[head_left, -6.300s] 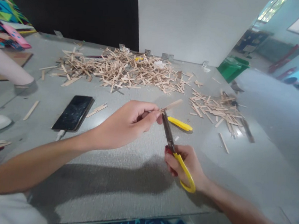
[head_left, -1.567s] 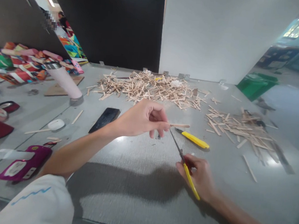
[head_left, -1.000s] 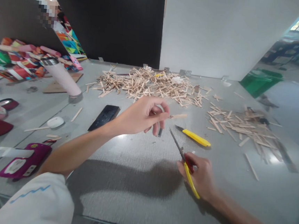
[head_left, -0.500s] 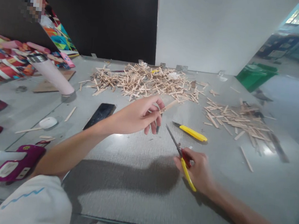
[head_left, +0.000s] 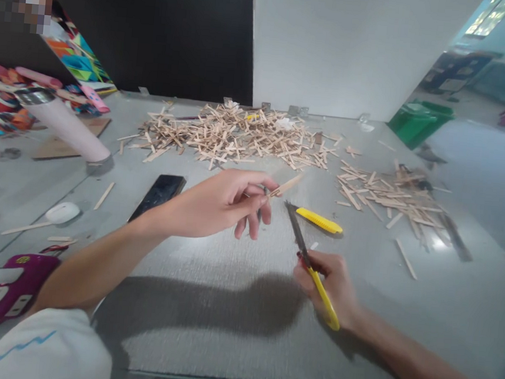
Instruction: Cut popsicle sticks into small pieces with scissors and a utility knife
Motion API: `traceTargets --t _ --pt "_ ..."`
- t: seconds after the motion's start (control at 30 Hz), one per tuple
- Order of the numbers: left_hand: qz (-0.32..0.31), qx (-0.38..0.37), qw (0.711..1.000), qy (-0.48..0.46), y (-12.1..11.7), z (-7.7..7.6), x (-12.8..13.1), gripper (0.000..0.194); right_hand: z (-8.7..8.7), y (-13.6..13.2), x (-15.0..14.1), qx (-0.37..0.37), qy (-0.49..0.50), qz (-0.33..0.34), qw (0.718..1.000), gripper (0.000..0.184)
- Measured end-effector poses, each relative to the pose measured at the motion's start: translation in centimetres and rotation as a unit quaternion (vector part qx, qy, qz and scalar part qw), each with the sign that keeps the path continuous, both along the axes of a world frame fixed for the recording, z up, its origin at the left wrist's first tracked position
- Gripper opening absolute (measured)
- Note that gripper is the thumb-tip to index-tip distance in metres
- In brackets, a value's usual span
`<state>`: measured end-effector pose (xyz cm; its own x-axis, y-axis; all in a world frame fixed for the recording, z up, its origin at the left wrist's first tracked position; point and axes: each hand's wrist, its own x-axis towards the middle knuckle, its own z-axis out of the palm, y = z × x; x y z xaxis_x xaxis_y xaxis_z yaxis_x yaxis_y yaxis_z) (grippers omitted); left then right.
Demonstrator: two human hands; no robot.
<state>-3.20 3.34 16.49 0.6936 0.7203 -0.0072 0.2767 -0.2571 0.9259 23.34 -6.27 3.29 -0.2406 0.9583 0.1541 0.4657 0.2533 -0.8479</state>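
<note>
Centre of the frame, our left hand [head_left: 213, 205] pinches a wooden stick [head_left: 290, 184] between thumb and fingers, far end poking out, presumably to leave it exposed. Lower right of centre, our right hand [head_left: 338, 282] has its fingers wrapped round the scissors [head_left: 299, 236], aiming the blades up near the stick. The yellow cutter [head_left: 319, 220] lies just beside them on the desk [head_left: 203, 353], likely for easy reach.

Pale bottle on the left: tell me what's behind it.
A brown board shows behind the bottle on both sides; whatever the bottle itself covers can't be seen.
</note>
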Motion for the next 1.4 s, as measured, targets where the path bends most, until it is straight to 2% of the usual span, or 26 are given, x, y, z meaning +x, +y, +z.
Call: traceTargets --t 0.17,0.3,0.7,0.9,1.4 --pt "0.003 0.004 1.0 0.01 -0.35 0.16 0.03 0.016 0.25 0.03 -0.01 -0.026 0.0 0.022 0.999 0.05" --pt "-0.009 0.004 1.0 0.011 -0.45 0.01 0.08 0.018 0.61 0.1 -0.17 -0.029 -0.009 0.012 0.999 0.052" --pt "-0.031 -0.016 0.999 0.021 -0.49 -0.03 -0.01 0.027 0.81 0.11 -0.32 -0.003 -0.019 0.007 1.0 0.052" --pt "-0.033 -0.012 0.999 0.021 -0.49 -0.02 -0.1 0.024 0.91 0.15 -0.34 0.004 -0.03 0.006 1.0 0.052" --pt "-0.039 -0.01 0.999 0.021 -0.5 -0.1 -0.12 0.026 0.12 0.28 -0.05 -0.007 -0.022 0.022 0.999 0.052"
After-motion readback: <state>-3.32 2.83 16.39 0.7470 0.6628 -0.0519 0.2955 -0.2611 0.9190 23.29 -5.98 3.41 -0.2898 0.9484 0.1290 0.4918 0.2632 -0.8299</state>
